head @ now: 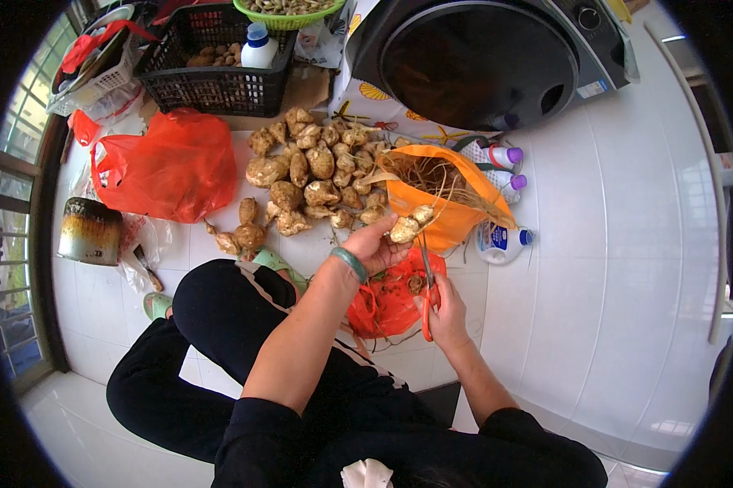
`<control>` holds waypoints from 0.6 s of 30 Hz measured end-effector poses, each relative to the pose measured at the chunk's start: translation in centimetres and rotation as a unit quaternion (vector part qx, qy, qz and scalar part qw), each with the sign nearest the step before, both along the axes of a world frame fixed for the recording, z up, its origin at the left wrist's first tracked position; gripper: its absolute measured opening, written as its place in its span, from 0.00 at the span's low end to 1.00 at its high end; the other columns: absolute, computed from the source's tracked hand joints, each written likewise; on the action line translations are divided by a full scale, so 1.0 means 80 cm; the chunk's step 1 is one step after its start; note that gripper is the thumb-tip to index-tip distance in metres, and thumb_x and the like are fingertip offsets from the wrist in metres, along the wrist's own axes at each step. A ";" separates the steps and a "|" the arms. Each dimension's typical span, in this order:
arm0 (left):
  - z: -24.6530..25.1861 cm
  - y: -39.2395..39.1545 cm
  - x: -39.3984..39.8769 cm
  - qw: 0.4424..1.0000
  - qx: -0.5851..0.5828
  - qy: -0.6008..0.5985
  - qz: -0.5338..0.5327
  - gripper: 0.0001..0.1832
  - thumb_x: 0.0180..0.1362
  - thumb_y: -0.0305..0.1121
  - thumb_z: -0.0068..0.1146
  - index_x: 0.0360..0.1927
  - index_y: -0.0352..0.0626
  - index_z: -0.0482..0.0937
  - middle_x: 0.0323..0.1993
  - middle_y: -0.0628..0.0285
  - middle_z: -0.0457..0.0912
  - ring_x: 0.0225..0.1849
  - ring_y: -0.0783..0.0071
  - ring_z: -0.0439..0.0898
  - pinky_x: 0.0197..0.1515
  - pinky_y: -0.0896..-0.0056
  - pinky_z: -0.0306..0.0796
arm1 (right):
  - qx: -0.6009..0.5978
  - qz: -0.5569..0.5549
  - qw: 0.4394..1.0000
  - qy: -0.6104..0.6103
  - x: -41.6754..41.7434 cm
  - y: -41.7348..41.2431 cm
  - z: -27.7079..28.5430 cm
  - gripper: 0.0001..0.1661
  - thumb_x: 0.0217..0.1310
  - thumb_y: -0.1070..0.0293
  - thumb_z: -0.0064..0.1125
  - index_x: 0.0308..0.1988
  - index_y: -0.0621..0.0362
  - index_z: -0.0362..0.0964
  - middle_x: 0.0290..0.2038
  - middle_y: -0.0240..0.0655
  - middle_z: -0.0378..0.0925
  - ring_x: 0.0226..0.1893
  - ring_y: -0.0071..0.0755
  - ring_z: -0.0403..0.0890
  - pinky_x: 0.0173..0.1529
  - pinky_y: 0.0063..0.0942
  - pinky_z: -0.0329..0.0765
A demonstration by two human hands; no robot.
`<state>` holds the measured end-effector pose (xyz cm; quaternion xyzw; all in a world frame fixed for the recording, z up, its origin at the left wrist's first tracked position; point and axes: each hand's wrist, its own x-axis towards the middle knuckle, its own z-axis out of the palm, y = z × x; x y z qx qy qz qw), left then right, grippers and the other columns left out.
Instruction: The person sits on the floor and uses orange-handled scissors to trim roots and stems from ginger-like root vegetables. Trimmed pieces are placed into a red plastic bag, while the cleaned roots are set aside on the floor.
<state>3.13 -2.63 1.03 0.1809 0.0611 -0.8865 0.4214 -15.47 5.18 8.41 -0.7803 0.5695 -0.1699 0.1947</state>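
My left hand (pixel 379 245), with a green bangle at the wrist, holds a knobbly pale-brown tuber (pixel 405 229) with thin roots still on it. My right hand (pixel 444 311) grips red-handled scissors (pixel 428 287), whose blades point up at the tuber's right side. Whether the blades touch a root, I cannot tell. Behind the tuber stands an orange bag (pixel 427 210) full of stringy roots (pixel 430 177). Beneath my hands lies a red plastic bag (pixel 366 311) with trimmings in it. A heap of tubers (pixel 321 163) covers the floor beyond my left hand.
A red bag (pixel 171 171) and a black crate (pixel 208 85) are at the upper left, near a scorched metal pot (pixel 91 232). A knife (pixel 148 268) lies beside the pot. White bottles (pixel 497 243) stand right of the orange bag, by a dark appliance (pixel 476 61).
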 end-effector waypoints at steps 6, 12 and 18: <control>0.010 0.002 -0.002 0.997 0.040 -0.059 -0.031 0.17 0.59 0.44 0.45 0.39 0.38 0.71 0.31 0.60 0.77 0.29 0.73 0.78 0.34 0.72 0.76 | -0.055 0.029 0.996 0.060 0.005 -0.016 0.003 0.32 0.42 0.59 0.65 0.47 0.60 0.64 0.28 0.34 0.69 0.26 0.37 0.72 0.33 0.31 0.67; 0.006 0.002 -0.007 0.987 0.079 -0.131 -0.055 0.17 0.60 0.44 0.45 0.36 0.38 0.72 0.29 0.60 0.77 0.27 0.73 0.78 0.32 0.72 0.77 | -0.025 0.009 0.998 0.064 0.006 -0.021 -0.002 0.32 0.42 0.59 0.65 0.47 0.60 0.64 0.30 0.37 0.71 0.27 0.39 0.74 0.32 0.33 0.70; 0.002 0.009 -0.014 0.972 0.097 -0.175 -0.123 0.15 0.60 0.44 0.45 0.35 0.41 0.73 0.26 0.62 0.77 0.26 0.73 0.77 0.28 0.73 0.77 | 0.066 -0.023 0.997 0.033 -0.004 0.007 -0.014 0.29 0.45 0.62 0.63 0.47 0.64 0.64 0.33 0.43 0.72 0.31 0.42 0.76 0.34 0.32 0.73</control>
